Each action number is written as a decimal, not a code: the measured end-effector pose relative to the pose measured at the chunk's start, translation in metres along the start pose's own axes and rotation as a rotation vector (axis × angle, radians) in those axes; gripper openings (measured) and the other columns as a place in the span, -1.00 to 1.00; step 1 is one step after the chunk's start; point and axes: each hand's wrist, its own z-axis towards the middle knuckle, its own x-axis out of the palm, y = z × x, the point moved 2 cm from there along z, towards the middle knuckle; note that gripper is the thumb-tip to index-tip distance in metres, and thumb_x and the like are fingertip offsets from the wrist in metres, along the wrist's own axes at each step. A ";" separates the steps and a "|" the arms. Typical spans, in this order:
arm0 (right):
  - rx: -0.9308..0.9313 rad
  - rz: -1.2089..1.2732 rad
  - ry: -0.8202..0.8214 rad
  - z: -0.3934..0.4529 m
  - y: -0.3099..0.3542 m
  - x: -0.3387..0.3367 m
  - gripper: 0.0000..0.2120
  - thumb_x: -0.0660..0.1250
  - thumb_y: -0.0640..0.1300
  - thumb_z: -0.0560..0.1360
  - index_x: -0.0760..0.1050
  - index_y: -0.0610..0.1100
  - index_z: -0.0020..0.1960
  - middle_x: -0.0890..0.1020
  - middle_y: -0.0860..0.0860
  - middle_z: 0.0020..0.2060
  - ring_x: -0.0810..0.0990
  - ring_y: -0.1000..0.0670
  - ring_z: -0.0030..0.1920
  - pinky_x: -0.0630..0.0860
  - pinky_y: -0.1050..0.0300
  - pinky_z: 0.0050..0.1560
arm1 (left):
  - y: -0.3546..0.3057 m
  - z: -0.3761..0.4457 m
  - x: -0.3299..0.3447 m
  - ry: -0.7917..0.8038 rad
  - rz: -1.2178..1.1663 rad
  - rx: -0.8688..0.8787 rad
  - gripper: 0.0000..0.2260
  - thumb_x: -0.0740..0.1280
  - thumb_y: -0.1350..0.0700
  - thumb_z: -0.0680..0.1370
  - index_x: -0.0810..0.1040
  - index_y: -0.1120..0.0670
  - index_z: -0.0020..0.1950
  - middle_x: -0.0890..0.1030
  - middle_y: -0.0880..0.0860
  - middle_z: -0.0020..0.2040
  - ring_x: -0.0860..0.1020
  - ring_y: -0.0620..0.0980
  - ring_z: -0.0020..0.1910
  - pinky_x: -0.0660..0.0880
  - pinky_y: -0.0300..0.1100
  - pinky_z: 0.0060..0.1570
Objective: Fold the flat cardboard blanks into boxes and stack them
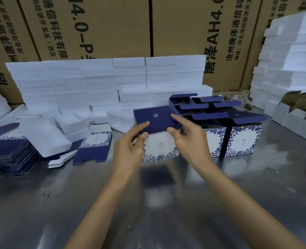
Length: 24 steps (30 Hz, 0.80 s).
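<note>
both my forearms reach forward over the steel table (58,203). my left hand (130,146) and my right hand (186,139) hold the box (159,133) upright on the table between them, thumbs and fingertips pinching the edge of its navy lid flap; motion blur hides the lower corners, so the exact contact there is unclear. the box shows a white front with blue floral trim under the navy top. just right of it stand the folded boxes (234,137), their navy flaps raised open. to the left, a stack of flat blanks (8,155) lies on the table with a white foam tray (44,137) resting over its near side. behind, white foam blocks (103,81) are piled against brown cartons (181,26) printed with black characters.
</note>
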 end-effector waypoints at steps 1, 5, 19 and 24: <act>-0.031 0.015 -0.007 0.014 0.011 -0.003 -0.62 0.42 -0.13 0.57 0.56 0.04 0.38 0.71 0.03 -0.09 0.64 0.04 -0.18 0.62 0.06 0.01 | -0.010 0.012 -0.002 -0.021 0.008 0.045 -0.71 0.34 0.20 0.61 0.62 -0.14 0.21 0.67 -0.07 0.05 0.59 -0.30 -0.17 0.43 -0.53 -0.18; -0.138 0.021 -0.039 0.076 0.047 -0.025 -0.62 0.27 -0.24 0.64 0.54 0.02 0.40 0.68 -0.05 0.02 0.62 0.01 -0.18 0.57 0.07 -0.16 | -0.052 0.075 0.010 -0.042 0.025 0.161 -0.73 0.30 0.19 0.62 0.60 -0.08 0.26 0.64 -0.14 0.02 0.61 -0.14 -0.03 0.49 -0.36 -0.14; -0.003 -0.307 -0.257 0.287 -0.039 -0.142 -0.60 0.27 -0.33 0.55 0.55 -0.06 0.33 0.65 -0.04 0.23 0.52 0.04 0.07 0.50 0.12 0.15 | -0.057 0.261 0.229 0.269 0.071 0.149 -0.67 0.23 0.29 0.62 0.56 0.04 0.33 0.59 0.10 0.25 0.50 -0.15 -0.20 0.42 -0.55 -0.32; 0.136 -0.317 -0.177 0.317 -0.099 -0.139 -0.54 0.26 -0.27 0.56 0.42 -0.08 0.45 0.63 -0.12 0.21 0.62 -0.16 0.15 0.58 -0.08 0.18 | -0.013 0.285 0.278 0.415 0.140 0.083 -0.64 0.22 0.28 0.63 0.52 0.06 0.40 0.58 0.15 0.29 0.52 -0.15 -0.18 0.33 -0.59 -0.34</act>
